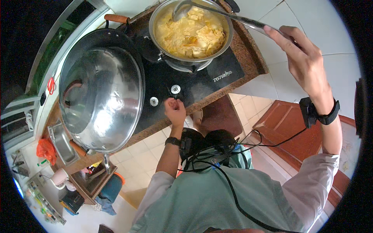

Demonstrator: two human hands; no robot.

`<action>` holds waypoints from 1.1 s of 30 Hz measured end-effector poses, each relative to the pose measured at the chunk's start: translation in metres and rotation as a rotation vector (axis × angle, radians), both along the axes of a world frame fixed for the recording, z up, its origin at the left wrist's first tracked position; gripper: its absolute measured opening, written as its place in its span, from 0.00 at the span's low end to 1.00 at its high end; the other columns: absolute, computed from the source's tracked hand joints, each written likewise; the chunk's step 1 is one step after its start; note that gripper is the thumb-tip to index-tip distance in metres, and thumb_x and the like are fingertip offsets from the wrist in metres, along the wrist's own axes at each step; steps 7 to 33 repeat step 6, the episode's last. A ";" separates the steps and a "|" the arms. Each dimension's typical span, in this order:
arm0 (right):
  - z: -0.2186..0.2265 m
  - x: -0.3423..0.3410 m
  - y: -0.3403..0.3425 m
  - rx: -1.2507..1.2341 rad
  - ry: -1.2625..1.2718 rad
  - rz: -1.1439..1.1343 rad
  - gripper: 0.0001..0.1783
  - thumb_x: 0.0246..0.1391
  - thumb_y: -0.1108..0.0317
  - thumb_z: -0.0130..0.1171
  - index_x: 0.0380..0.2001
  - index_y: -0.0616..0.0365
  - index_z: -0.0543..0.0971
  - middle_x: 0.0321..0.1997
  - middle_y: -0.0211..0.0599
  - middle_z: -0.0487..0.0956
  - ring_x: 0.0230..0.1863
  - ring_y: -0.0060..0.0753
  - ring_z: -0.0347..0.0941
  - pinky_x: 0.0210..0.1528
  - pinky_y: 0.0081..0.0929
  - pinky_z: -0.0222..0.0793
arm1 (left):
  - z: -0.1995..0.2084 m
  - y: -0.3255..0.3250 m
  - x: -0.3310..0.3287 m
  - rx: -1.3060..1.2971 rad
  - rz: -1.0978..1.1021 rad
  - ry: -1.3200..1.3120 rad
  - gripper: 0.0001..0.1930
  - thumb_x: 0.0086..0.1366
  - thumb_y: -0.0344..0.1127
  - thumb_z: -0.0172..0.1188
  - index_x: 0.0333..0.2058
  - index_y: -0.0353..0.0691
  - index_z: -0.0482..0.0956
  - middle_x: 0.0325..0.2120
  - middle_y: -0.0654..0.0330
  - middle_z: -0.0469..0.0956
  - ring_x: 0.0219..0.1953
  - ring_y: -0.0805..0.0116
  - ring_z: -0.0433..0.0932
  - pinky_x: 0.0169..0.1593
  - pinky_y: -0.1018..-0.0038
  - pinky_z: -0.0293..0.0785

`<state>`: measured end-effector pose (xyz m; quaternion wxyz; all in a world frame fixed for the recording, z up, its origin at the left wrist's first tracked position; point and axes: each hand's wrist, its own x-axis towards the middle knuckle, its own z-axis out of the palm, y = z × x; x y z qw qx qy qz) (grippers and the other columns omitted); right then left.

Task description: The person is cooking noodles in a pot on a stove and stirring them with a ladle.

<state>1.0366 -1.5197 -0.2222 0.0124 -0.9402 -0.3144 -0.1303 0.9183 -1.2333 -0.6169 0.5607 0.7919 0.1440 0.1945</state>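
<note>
My right hand (307,58) is closed round the handle of a metal ladle (248,21), with the index finger stretched along it. The ladle's bowl dips into the left side of a steel pot (230,37) on the right burner. Yellow, soft-looking pieces in broth (194,33) fill much of the pot. My left hand (175,110) is curled at the front edge of the black gas cooktop (155,114), close to a round silver knob (175,89). Whether those fingers hold anything is hidden. Another silver knob (154,101) sits left of it.
A large black wok (142,73) under a shiny domed lid (103,101) takes up the cooktop's left side. A steel sink (64,143) and a red plastic bag (46,151) lie beyond it. Black cables (233,190) hang across my front. Tiled wall (311,19) rises on the right.
</note>
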 end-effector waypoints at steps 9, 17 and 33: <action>-0.002 -0.005 -0.013 0.071 0.131 -0.037 0.42 0.38 0.90 0.50 0.60 0.48 0.77 0.43 0.43 0.77 0.37 0.48 0.77 0.39 0.36 0.76 | -0.002 0.002 -0.006 -0.072 -0.010 0.084 0.13 0.62 0.28 0.65 0.43 0.37 0.72 0.28 0.61 0.77 0.30 0.76 0.75 0.36 0.78 0.73; -0.002 -0.005 -0.013 0.071 0.131 -0.037 0.42 0.38 0.90 0.50 0.60 0.48 0.77 0.43 0.43 0.77 0.37 0.48 0.77 0.39 0.36 0.76 | -0.002 0.002 -0.006 -0.072 -0.010 0.084 0.13 0.62 0.28 0.65 0.43 0.37 0.72 0.28 0.61 0.77 0.30 0.76 0.75 0.36 0.78 0.73; -0.002 -0.005 -0.013 0.071 0.131 -0.037 0.42 0.38 0.90 0.50 0.60 0.48 0.77 0.43 0.43 0.77 0.37 0.48 0.77 0.39 0.36 0.76 | -0.002 0.002 -0.006 -0.072 -0.010 0.084 0.13 0.62 0.28 0.65 0.43 0.37 0.72 0.28 0.61 0.77 0.30 0.76 0.75 0.36 0.78 0.73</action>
